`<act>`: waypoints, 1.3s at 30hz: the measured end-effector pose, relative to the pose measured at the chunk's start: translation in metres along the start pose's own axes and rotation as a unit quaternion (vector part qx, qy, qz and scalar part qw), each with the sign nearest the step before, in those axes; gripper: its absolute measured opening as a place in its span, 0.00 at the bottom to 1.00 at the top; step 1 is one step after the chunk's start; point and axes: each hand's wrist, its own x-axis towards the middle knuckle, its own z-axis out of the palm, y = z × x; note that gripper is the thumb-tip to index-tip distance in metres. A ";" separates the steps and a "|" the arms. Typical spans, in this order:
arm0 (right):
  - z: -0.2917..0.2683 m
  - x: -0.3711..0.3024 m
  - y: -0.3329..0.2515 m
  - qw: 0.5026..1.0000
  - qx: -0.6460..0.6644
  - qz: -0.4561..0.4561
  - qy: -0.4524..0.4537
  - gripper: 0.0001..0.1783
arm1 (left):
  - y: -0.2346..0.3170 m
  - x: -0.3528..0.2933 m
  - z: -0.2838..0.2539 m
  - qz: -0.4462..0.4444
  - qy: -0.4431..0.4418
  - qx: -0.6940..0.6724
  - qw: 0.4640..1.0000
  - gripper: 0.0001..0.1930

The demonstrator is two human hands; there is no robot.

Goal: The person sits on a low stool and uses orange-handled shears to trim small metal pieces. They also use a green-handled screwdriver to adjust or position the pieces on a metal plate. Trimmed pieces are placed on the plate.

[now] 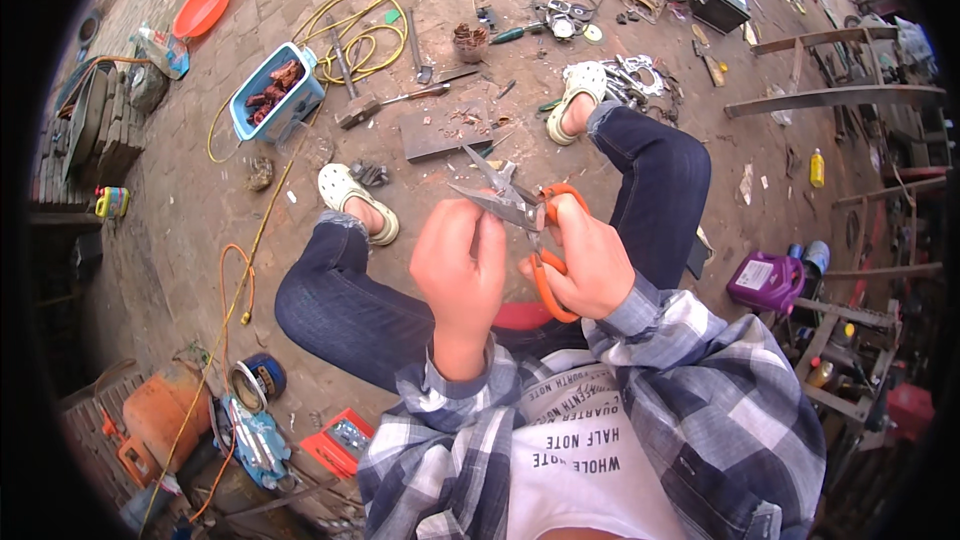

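Note:
My right hand (592,258) grips a pair of scissors by its orange handles (548,285), and the grey blades (515,208) are spread apart, pointing up and left. Close by the blades is my left hand (455,258), its fingers pinched together at a small greyish piece too hidden to name. Just past the scissor tips, on the ground between my feet, lies a dark flat metal block (440,132) with coppery scraps on it.
A blue tub (250,132) of reddish-brown metal pieces stands ahead left, near a hammer (355,112) and a coiled yellow hose (375,50). A small cup (470,43) holds coppery scraps. Metal frames (830,95) and a purple jug (765,282) are at right. An open red box (340,440) sits lower left.

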 end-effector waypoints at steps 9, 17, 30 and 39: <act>0.005 -0.006 -0.004 0.994 0.103 -0.025 0.003 0.23 | -0.005 0.000 0.003 0.077 0.035 0.037 0.996 0.05; 0.001 -0.006 -0.006 0.993 0.109 0.003 -0.053 0.28 | -0.003 0.001 0.000 0.073 0.027 0.014 0.997 0.04; 0.011 -0.004 0.001 0.998 0.059 -0.008 -0.015 0.26 | -0.004 0.002 -0.002 0.048 0.016 0.010 0.999 0.02; 0.001 0.001 -0.005 1.000 0.018 -0.021 -0.009 0.32 | -0.010 -0.004 -0.001 -0.095 -0.002 -0.098 0.991 0.03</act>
